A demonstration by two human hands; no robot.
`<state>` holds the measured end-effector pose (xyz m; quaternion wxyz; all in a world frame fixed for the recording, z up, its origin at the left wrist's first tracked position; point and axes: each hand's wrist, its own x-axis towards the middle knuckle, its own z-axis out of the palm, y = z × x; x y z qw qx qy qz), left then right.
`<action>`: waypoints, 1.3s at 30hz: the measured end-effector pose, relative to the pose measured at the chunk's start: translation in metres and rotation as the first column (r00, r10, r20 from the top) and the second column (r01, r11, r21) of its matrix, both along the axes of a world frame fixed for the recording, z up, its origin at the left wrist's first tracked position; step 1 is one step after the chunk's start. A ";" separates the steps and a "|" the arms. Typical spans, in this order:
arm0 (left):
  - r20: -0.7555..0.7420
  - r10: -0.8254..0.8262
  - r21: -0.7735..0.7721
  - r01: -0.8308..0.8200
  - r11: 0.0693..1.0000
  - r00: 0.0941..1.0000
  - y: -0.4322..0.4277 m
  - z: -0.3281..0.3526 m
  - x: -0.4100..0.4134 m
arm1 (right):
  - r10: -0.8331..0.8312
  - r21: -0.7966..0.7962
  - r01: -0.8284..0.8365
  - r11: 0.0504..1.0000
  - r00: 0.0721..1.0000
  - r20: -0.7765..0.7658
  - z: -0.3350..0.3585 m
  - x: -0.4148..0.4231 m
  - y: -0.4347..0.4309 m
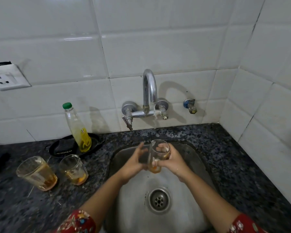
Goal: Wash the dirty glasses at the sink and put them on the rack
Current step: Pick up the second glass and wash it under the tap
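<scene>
Glossy white tiles cover the back wall (pixel 158 39), which meets a second tiled wall (pixel 275 81) in a corner at the right of the frame. A white power socket (pixel 8 78) sits at the left edge. A light glare (pixel 77 38) streaks the upper-left tiles. A dark speckled stone counter (pixel 233 157) runs across the lower half.

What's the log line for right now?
step: washing | right hand: grips held glass | left hand: touches it | tap: running | counter: dirty glass, second dirty glass
</scene>
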<state>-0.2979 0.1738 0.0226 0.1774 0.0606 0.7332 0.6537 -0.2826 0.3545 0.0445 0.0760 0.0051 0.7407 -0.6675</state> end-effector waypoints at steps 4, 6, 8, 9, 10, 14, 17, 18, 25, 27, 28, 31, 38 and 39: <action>-0.143 -0.067 0.072 0.078 0.994 0.987 0.020 -0.001 0.003 | 0.083 0.048 -0.080 0.996 0.994 -0.065 0.002 -0.003 -0.007; -0.216 0.000 -0.002 0.000 1.000 0.976 0.025 0.001 -0.001 | 0.106 0.146 -0.086 0.986 0.985 -0.133 0.001 -0.004 -0.007; -0.191 0.008 -0.047 -0.018 0.999 0.982 0.022 0.000 -0.005 | 0.144 0.347 -0.032 0.937 0.943 -0.301 0.005 -0.001 0.001; -0.159 0.009 -0.053 -0.018 0.998 0.987 0.018 -0.004 -0.009 | 0.204 0.462 0.009 0.887 0.889 -0.409 0.007 0.000 0.008; -0.140 0.002 -0.058 -0.010 0.998 0.990 0.015 -0.007 -0.012 | 0.318 0.578 0.030 0.815 0.812 -0.490 0.009 0.001 0.014; -0.182 -0.060 -0.156 0.032 0.987 0.981 0.007 -0.015 -0.024 | 0.871 0.963 0.062 0.263 0.415 -0.264 0.020 -0.018 0.030; -0.216 0.000 -0.186 -0.041 0.982 0.976 0.013 -0.015 -0.020 | 0.876 0.990 0.124 -0.061 0.483 -0.006 0.028 -0.029 0.014; -0.228 0.065 -0.175 -0.107 0.979 0.972 0.017 -0.017 -0.017 | 0.797 0.996 0.005 -0.092 0.599 0.071 0.027 -0.027 0.002; -0.290 -0.059 -0.268 -0.022 0.963 0.955 0.015 -0.007 -0.010 | 0.824 0.983 -0.072 -0.171 0.537 0.182 0.044 -0.029 0.003; -0.293 -0.188 -0.375 0.069 0.925 0.937 0.008 -0.004 -0.017 | 0.920 0.973 0.105 -0.207 0.358 0.158 0.051 -0.031 0.013; -0.305 -0.173 -0.385 0.044 0.922 0.936 0.012 -0.004 -0.017 | 0.897 0.972 0.066 -0.224 0.405 0.179 0.051 -0.030 0.010; -0.356 0.052 -0.313 -0.171 0.934 0.933 0.029 -0.002 -0.008 | 0.679 0.960 -0.243 -0.139 0.682 0.271 0.041 -0.024 -0.012; -0.318 -0.140 -0.465 -0.026 0.885 0.938 0.015 -0.005 -0.017 | 0.872 0.937 0.152 -0.313 0.437 0.220 0.053 -0.028 0.008; -0.337 -0.108 -0.463 -0.065 0.884 0.935 0.019 -0.004 -0.014 | 0.836 0.937 0.134 -0.324 0.505 0.217 0.048 -0.028 0.004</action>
